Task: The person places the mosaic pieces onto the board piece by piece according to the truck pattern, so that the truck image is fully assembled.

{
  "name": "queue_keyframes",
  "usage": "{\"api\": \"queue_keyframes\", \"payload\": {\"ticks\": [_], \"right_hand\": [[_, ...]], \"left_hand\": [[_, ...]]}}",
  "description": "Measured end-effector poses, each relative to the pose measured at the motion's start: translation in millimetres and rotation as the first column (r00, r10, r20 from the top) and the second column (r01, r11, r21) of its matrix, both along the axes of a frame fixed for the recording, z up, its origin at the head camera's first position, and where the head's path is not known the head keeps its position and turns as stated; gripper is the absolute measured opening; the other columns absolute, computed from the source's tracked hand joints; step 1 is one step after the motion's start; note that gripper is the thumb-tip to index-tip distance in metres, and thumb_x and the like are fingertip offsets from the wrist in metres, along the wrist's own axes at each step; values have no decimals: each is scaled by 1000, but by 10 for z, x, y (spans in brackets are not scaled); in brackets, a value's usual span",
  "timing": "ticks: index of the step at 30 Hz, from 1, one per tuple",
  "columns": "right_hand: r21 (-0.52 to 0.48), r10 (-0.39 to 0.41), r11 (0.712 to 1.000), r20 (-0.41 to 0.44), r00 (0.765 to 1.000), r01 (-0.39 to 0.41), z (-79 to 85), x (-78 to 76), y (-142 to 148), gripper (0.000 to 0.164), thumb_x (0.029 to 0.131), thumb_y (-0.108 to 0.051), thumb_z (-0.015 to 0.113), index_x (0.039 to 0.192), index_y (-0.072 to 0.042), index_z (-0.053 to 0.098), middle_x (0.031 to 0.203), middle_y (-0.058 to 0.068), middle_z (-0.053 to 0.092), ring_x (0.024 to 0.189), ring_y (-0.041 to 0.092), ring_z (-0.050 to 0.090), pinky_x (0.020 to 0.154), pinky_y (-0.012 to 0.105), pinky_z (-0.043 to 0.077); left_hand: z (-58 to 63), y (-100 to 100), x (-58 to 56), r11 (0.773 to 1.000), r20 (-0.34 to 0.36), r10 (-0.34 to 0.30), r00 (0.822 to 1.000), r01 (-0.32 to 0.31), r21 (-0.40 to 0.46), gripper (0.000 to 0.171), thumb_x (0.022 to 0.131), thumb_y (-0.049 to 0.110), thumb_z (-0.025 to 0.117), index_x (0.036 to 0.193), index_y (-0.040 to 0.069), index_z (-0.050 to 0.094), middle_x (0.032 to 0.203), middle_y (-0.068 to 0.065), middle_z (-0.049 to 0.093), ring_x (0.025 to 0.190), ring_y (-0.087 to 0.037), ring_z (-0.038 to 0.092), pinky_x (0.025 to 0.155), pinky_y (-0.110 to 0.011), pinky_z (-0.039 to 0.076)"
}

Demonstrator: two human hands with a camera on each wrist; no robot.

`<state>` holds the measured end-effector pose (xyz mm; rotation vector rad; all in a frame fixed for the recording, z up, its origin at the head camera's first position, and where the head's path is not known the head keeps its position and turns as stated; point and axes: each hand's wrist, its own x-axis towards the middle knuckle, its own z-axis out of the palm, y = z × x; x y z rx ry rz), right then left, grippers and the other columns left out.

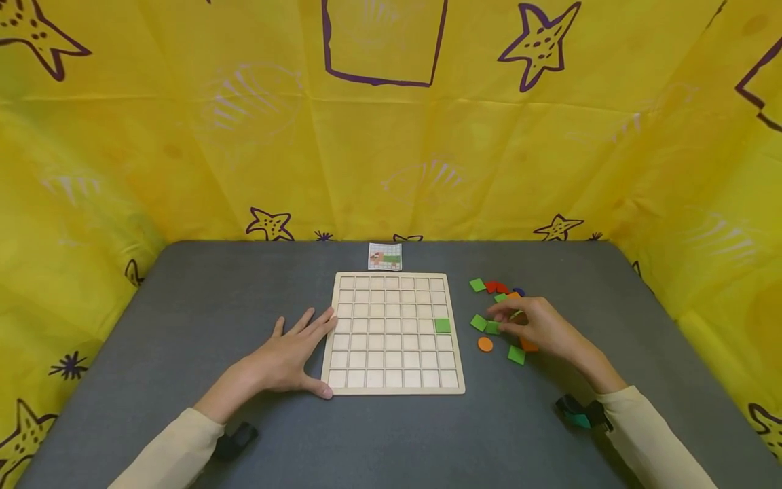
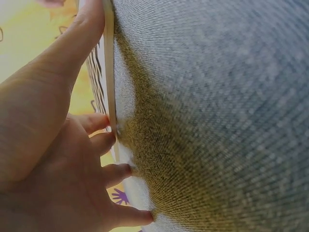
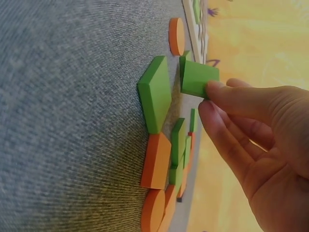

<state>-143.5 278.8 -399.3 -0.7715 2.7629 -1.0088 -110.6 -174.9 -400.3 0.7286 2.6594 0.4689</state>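
A wooden grid board [image 1: 391, 392] lies flat on the dark table, with one green square tile [image 1: 442, 326] in a cell at its right side. My left hand [image 1: 284, 356] touches the board's left edge, fingers spread and thumb near the lower left corner. In the left wrist view, that thumb and some fingertips meet the board's side [image 2: 110, 72]. Over the loose pieces to the right is my right hand [image 1: 540, 329]. It pinches a green square tile [image 3: 199, 79] between thumb and index finger, lifted above the table in the right wrist view.
Loose pieces lie right of the board: green squares [image 1: 516, 354], an orange disc [image 1: 485, 344], red pieces [image 1: 502, 287] and a dark blue piece [image 1: 518, 291]. A small picture card [image 1: 385, 257] lies beyond the board. Yellow patterned cloth [image 1: 391, 136] surrounds the table [image 1: 391, 441].
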Motion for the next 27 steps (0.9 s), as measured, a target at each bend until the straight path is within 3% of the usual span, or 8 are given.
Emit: {"api": "queue_keyframes", "payload": {"ticks": [16, 27], "right_hand": [[-16, 23, 1000, -50, 998, -24, 16, -18, -87, 28, 82, 3, 76, 109, -3, 73, 96, 1, 71, 84, 13, 64, 74, 32, 56], [-17, 60, 998, -76, 995, -61, -12, -39, -168, 26, 81, 1, 77, 106, -5, 73, 95, 0, 71, 83, 12, 65, 75, 38, 56]], "left_hand": [[-1, -5, 3, 1000, -5, 0, 1000, 0, 7, 123, 64, 67, 78, 156, 8, 22, 164, -11, 12, 147, -45, 10, 102, -78, 5], [0, -17, 9, 1000, -9, -9, 1000, 9, 30, 120, 65, 64, 79, 155, 7, 24, 164, -11, 13, 146, -46, 10, 102, -79, 5]]}}
